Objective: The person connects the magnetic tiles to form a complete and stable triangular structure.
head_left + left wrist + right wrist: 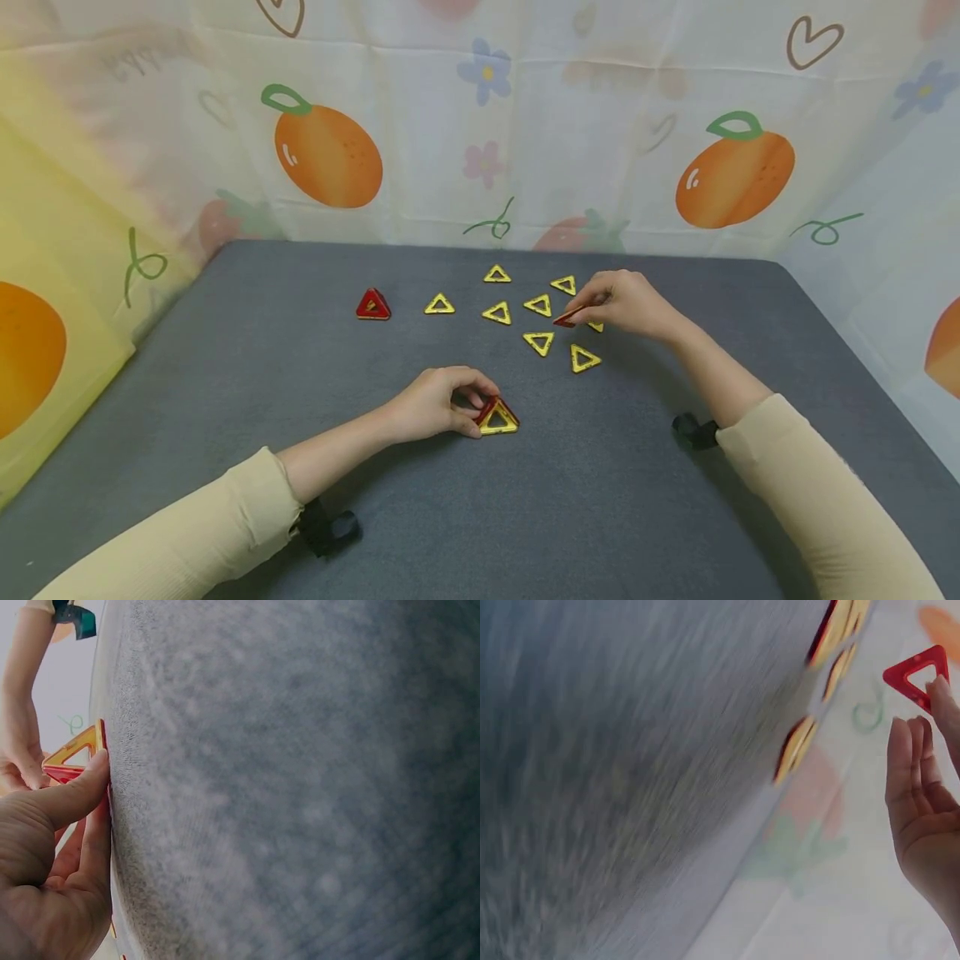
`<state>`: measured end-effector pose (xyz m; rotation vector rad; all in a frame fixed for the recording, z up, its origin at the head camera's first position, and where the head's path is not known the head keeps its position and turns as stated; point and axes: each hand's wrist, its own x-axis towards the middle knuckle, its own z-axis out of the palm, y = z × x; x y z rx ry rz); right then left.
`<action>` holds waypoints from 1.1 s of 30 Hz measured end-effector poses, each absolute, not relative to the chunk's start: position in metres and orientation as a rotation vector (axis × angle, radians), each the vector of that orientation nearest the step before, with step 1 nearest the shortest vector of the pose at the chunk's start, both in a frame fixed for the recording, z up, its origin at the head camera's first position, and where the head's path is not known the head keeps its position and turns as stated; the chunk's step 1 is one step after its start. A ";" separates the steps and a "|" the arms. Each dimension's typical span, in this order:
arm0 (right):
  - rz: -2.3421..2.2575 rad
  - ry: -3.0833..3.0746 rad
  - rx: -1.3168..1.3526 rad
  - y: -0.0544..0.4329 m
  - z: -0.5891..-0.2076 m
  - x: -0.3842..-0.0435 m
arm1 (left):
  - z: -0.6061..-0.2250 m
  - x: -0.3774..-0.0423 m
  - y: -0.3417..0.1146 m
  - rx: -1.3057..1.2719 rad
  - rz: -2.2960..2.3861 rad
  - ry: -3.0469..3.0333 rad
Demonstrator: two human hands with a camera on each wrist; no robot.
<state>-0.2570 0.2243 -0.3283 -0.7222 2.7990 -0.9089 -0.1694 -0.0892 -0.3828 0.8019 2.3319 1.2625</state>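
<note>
Near the middle of the table, my left hand (431, 404) holds a small upright piece built of triangle tiles (498, 431), with a yellow front and red sides. The left wrist view shows the thumb against this tile piece (100, 735), fingers on its other side. Farther back on the right, my right hand (630, 304) pinches a single red triangle tile (565, 321) between thumb and fingers, raised off the table. That red tile (909, 688) has an open centre. Several yellow triangle tiles (538, 349) lie flat around and below the right hand, one partly hidden by it.
A red pyramid of tiles (372, 306) stands at the back left, with a lone yellow triangle tile (439, 312) to its right. The grey table (570, 500) ends at a fruit-printed curtain (585, 167). Each wrist carries a black strap mount (697, 433).
</note>
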 end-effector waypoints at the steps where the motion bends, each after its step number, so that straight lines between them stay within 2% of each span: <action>1: -0.899 2.800 -0.756 0.220 -0.327 -0.253 | -0.383 -0.170 -0.089 0.802 1.260 2.334; 8: -0.948 2.677 -0.993 0.185 -0.320 -0.223 | -0.384 -0.171 -0.089 0.808 1.244 2.348; 17: -0.926 2.521 -1.169 0.152 -0.322 -0.186 | -0.386 -0.172 -0.087 0.782 1.256 2.345; 33: -0.811 2.534 -1.280 0.134 -0.340 -0.173 | -0.386 -0.171 -0.088 0.805 1.264 2.341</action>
